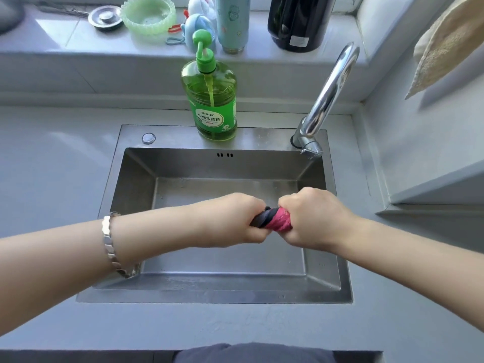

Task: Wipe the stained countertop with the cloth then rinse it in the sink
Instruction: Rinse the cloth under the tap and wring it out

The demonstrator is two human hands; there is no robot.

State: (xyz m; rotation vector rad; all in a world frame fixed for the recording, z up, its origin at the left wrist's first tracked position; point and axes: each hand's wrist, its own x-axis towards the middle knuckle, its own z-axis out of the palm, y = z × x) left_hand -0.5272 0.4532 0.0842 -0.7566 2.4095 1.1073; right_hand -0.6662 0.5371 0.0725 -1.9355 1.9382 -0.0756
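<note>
Pink-and-grey cloth (272, 218) twisted between both fists' fingers (258, 233) above steel sink (214, 294)

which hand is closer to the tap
Right. The right hand grips the cloth just below and in front of the tap; the left hand is further left, over mid-sink.

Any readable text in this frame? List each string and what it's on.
"柠檬洗洁精": front label of the green dish soap bottle.
Smaller print on that label: too blurred to read.
White sticker on the black container: too small to read.
Teal bottle: cartoon print only, no legible text.
</note>
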